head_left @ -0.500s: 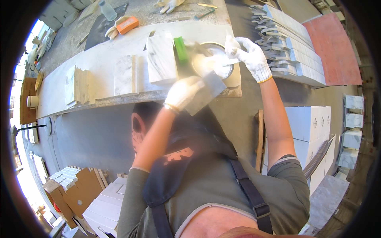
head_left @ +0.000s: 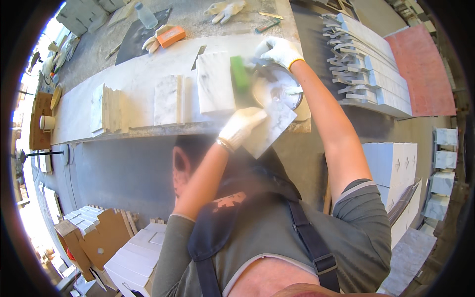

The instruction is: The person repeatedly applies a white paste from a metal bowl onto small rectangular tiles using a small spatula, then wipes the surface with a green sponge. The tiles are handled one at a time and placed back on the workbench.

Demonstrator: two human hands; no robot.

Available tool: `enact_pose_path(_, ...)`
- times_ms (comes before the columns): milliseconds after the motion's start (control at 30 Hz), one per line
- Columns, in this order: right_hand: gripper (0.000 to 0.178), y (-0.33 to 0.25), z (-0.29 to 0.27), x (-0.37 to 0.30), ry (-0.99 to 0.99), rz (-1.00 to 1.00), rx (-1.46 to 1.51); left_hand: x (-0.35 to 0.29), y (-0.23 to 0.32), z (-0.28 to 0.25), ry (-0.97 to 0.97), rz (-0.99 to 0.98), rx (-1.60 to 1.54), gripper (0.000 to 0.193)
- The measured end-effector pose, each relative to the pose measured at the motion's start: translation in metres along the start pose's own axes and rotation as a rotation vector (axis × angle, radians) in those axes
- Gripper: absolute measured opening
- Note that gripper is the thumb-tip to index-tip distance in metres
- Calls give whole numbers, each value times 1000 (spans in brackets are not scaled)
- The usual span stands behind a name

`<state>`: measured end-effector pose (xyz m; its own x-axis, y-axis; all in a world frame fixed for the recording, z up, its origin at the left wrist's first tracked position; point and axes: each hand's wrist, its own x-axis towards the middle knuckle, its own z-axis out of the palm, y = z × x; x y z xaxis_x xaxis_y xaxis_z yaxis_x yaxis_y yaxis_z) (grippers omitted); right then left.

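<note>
My gloved left hand [head_left: 242, 127] is shut on a thin white marble tile [head_left: 273, 129], held tilted just past the bench's near edge. The tile's upper corner overlaps a round metal tin [head_left: 300, 102] with white paste inside. A small white stick-like piece [head_left: 295, 90] shows at the tin's right side. My right hand [head_left: 280, 51], also gloved, is over the tin's far rim with fingers curled; a blurred greyish thing is by the fingertips, too unclear to name. Left of the tin stands a green block [head_left: 239, 73], next to a stack of marble tiles [head_left: 213, 84].
More tile stacks [head_left: 167, 101] stand along the bench [head_left: 133, 74]. Farther back are an orange box [head_left: 171, 36], a clear bottle [head_left: 146, 16] and loose gloves [head_left: 225, 10]. Strapped white slabs [head_left: 378, 74] stand to the right; white cartons [head_left: 391, 163] are below them.
My right hand has moved left, from the tin's right side to its far rim. The tile in my left hand has turned from its grey face to its white veined one.
</note>
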<state>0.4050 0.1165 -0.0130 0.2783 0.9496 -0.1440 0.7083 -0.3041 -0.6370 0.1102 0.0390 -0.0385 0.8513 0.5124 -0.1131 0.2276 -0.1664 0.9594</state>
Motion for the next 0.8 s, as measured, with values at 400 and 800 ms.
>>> enact_pose_path(400,52,-24,-72,-139,-41,224,-499,-3,15,8,156,-82,-285,42)
enact_pose_path(800,25,5,-57,-186,116,159,113,-10,33,10,270,-123,104,41)
